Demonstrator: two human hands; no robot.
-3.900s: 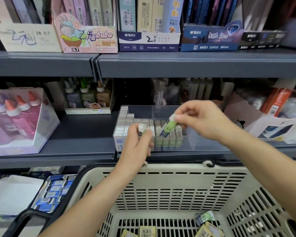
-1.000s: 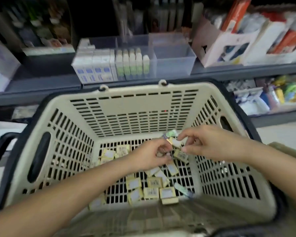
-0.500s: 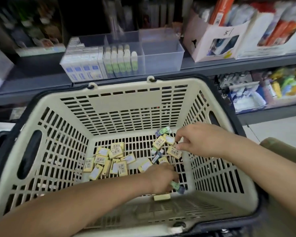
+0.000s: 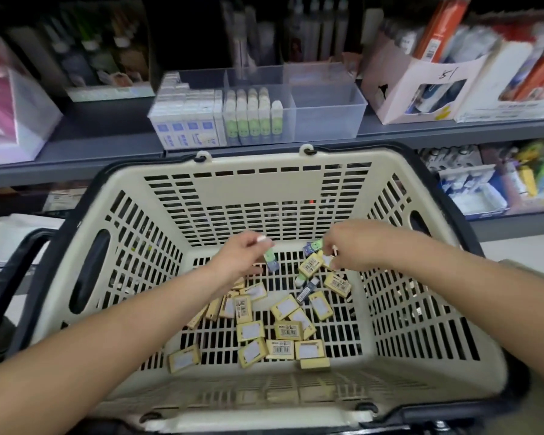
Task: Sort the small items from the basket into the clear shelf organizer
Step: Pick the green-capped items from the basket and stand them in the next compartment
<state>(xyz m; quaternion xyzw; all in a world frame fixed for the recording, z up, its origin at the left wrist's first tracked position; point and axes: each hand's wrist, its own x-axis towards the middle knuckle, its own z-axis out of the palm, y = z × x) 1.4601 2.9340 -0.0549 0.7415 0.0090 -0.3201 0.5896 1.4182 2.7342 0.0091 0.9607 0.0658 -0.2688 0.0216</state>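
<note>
**A:** The left hand (image 4: 244, 254) is pinching a small green packet (image 4: 270, 261). The right hand (image 4: 357, 246) is curling over the pile; whether it is gripping anything, I cannot tell.

**B:** I'd be lifting only green ones and carrying them upright to the matching row.

**A:** Where?

**B:** The grey shelf (image 4: 91, 142) is running behind the basket (image 4: 258, 189) and carrying the clear organizer (image 4: 327, 120). Yellow boxes (image 4: 288, 330) are lying on the basket floor.

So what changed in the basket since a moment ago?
The left hand came up from the near side of the cream slatted plastic basket, now pinching a small green-and-blue packet. The right hand stayed at the far right corner. Rows in the clear shelf organizer look unchanged.
</note>
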